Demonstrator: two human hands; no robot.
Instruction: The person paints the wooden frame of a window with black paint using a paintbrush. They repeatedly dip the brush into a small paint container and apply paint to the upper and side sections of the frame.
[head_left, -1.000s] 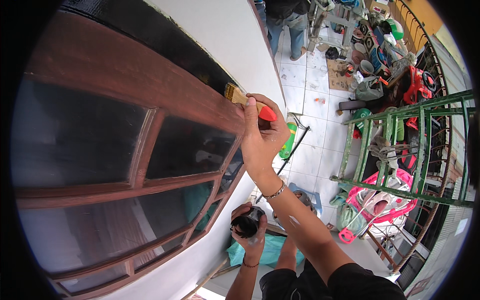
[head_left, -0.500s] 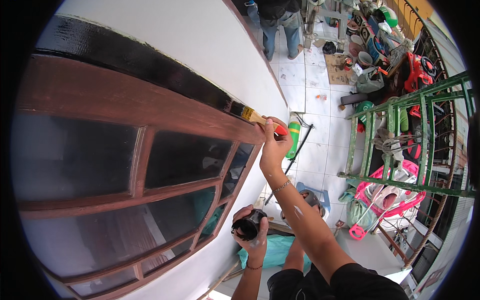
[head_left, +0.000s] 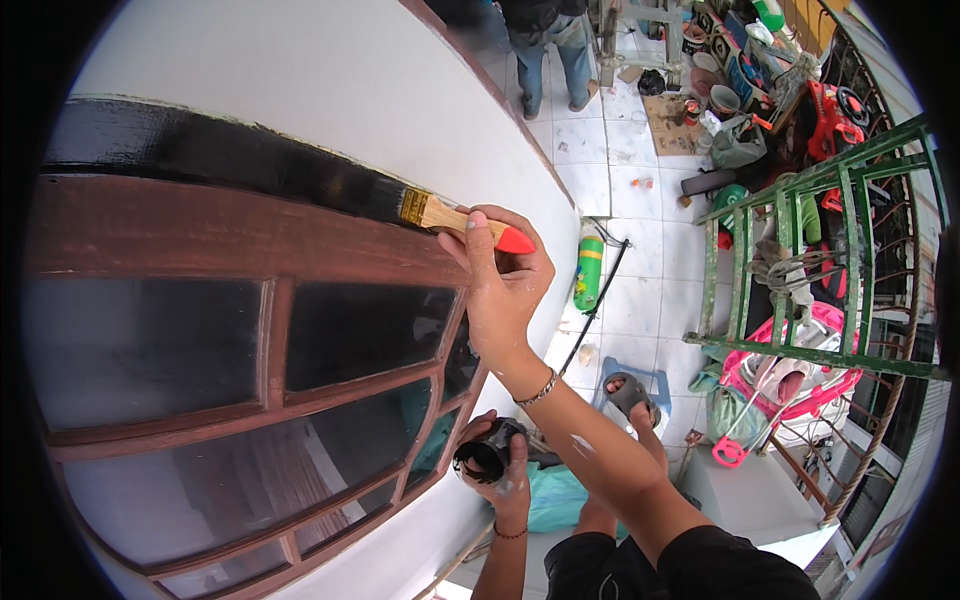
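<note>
A paintbrush (head_left: 460,219) with a wooden handle and red tip is pinched in my right hand (head_left: 505,285). Its bristles touch the glossy black band (head_left: 230,155) painted along the outer edge of the brown wooden window frame (head_left: 250,228). Lower down, close to the glass panes, my left hand (head_left: 505,485) is wrapped around a small dark cup (head_left: 490,450). Black paint coats the cup's inside and rim. White smears show on my right forearm.
White wall (head_left: 330,75) borders the black band. To the right stand a green metal ladder (head_left: 790,350) and a pink-and-white child's item (head_left: 800,370). My foot is near a blue stool (head_left: 655,385). A green bottle-shaped object (head_left: 589,270) lies on the tiles. Another person (head_left: 550,50) stands beyond.
My right hand has drawn the paintbrush leftward along the band. The left hand with the cup has stayed nearly in place, and the view has shifted slightly.
</note>
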